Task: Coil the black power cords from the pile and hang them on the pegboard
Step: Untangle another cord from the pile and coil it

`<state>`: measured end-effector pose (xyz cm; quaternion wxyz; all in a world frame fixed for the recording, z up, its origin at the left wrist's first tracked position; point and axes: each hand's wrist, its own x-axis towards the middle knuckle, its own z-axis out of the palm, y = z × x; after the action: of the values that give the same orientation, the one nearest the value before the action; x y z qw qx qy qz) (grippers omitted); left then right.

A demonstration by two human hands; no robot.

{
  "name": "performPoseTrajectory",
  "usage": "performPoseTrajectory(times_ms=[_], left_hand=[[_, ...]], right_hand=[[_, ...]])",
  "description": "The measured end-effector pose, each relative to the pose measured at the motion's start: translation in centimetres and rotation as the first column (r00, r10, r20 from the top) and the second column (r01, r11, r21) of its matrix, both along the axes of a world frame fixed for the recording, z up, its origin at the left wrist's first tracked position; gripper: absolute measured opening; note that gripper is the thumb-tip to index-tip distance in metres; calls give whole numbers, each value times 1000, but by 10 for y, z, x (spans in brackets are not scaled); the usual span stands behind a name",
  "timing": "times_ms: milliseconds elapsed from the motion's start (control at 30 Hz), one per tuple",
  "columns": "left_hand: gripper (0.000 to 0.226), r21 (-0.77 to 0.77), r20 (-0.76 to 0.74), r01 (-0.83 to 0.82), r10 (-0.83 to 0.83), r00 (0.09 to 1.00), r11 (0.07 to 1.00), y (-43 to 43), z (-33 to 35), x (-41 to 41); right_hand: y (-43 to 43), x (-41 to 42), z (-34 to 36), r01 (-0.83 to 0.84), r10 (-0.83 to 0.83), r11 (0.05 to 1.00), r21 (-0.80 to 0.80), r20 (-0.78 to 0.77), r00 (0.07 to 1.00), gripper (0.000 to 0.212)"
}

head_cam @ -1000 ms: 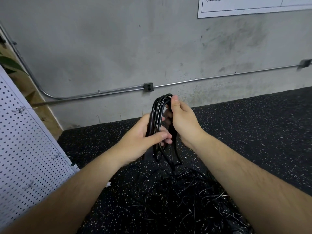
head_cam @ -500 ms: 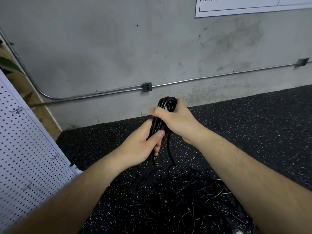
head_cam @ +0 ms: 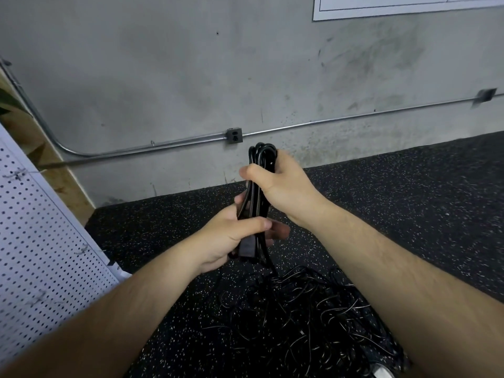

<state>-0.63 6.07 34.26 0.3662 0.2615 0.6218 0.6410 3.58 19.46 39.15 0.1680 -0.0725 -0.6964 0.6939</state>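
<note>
Head view: one black cord (head_cam: 255, 197) is bundled in a long coil held upright over the floor. The left hand (head_cam: 231, 236) curls round its lower end by the plug (head_cam: 246, 248), and the right hand (head_cam: 283, 186) wraps the top loops. A tail drops toward the pile (head_cam: 300, 323), so coiling looks nearly done. The pegboard (head_cam: 41, 255) part in view holds nothing, so hanging is not started. Fingers behind the coil are hidden, and the pile's near edge is cut off.

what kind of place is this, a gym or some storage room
Likely a gym or utility space, though I can't be sure: speckled black rubber floor, a bare concrete wall with exposed metal conduit and an outlet box, and a white pegboard at the left.
</note>
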Motion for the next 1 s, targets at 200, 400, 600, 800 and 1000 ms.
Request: performPoseTrajectory(times_ms=[200,400,600,800,1000], left_hand=[[10,-27,52,8,-7,999,1000,8,1,10],[7,-49,-147,-38,30,989,998,12,6,8],[21,-78,-371,-124,87,925,989,6,4,6],[13,-9,-816,-405,228,531,914,2,-2,4],[7,-4,-881,-420,196,431,907,0,2,0]], right_hand=[[0,-1,-2,-5,5,997,71,-1,1000,14],[-1,-4,2,40,-34,978,203,-33,999,9],[-2,-6,0,74,-63,981,179,-66,996,28],[1,-17,-4,220,-217,970,101,-45,975,41],[5,-12,-2,274,-267,942,192,-61,962,50]])
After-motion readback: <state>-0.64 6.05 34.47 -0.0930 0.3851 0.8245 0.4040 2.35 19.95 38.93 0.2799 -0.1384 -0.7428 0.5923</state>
